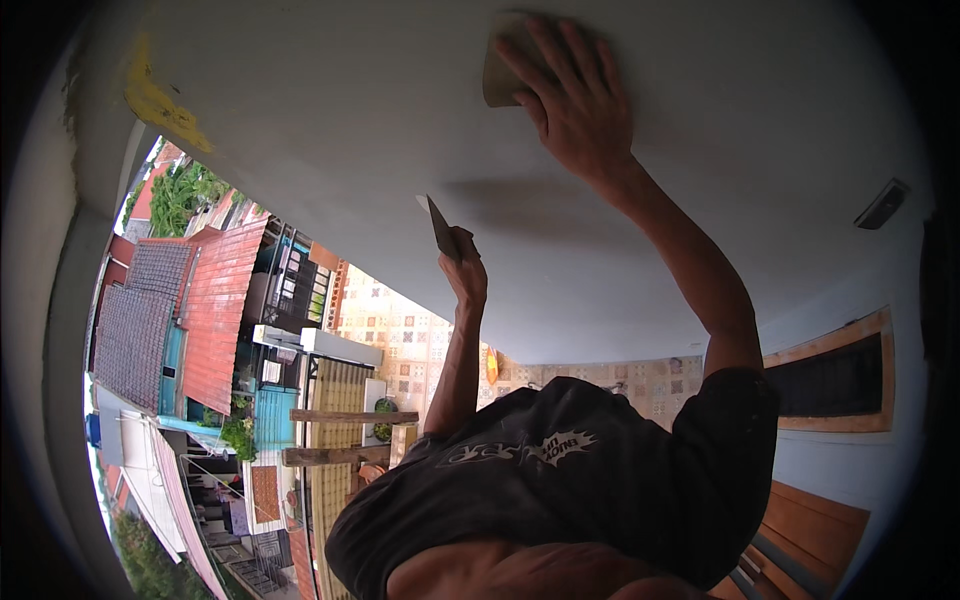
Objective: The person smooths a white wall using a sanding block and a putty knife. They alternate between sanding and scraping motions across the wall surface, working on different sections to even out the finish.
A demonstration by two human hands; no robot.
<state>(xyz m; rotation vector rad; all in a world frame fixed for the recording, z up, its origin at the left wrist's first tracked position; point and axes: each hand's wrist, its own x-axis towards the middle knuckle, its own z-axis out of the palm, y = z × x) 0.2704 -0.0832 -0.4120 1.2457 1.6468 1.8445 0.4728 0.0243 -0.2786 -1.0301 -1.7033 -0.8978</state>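
Observation:
My right hand point(580, 110) is raised high against a smooth grey wall point(640, 260). Its fingers lie flat over a brownish sheet that looks like sandpaper point(500, 80), pressing it to the surface; one edge of the sheet curves out beyond the fingers. Lower and to the left, my left hand point(463, 270) is closed round a putty knife point(438, 222). The knife's flat blade points upward, seen nearly edge-on, and its handle is mostly hidden in the fist. A soft shadow falls on the wall beside it.
A yellow patch point(165, 110) marks the wall's upper left. At right are a small dark wall plate point(881, 204) and a wood-framed opening point(835, 375). Patterned tiles point(410, 335) show below, near two wooden beams point(350, 416). Outside at left stand houses with red roofs point(225, 300).

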